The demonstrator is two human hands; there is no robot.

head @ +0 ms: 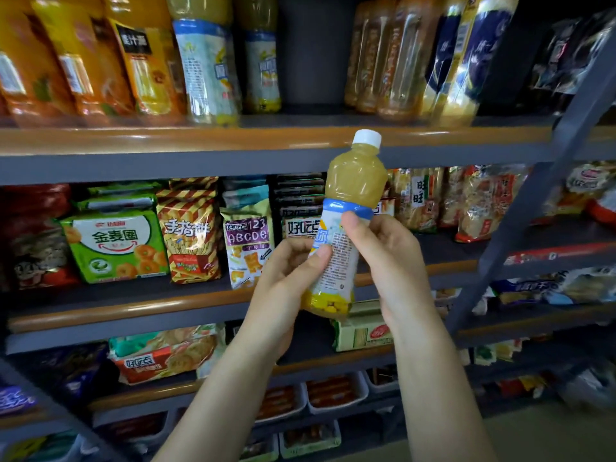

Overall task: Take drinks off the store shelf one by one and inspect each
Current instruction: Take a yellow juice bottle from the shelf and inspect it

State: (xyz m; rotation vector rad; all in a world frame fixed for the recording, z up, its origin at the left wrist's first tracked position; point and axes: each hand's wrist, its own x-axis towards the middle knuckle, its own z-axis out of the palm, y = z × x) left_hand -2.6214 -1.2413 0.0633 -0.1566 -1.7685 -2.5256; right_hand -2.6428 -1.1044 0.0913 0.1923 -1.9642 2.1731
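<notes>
**Bottle held up off the shelf**

While you face the shelf (233, 151), your left hand (286, 281) and right hand (383, 258) both grip the yellow drink bottle (346, 228) around its label, thumbs curled over the front. It stands nearly upright, white cap (366, 139) on top, in front of the snack packets (186, 235), below the shelved drinks (206, 61).

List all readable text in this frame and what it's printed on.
"金麦圈": green snack bag
"手指饼": striped snack bag
"好吃点 123 ABCDE": purple-labelled biscuit bag
"好吃点": dark packet behind the held bottle
"好吃点": orange biscuit pack, lower shelf
"旺旺": cracker bag
Held bottle, gripped by left hand and right hand: label print too small to read.
Top-shelf bottles: blurred.
</notes>
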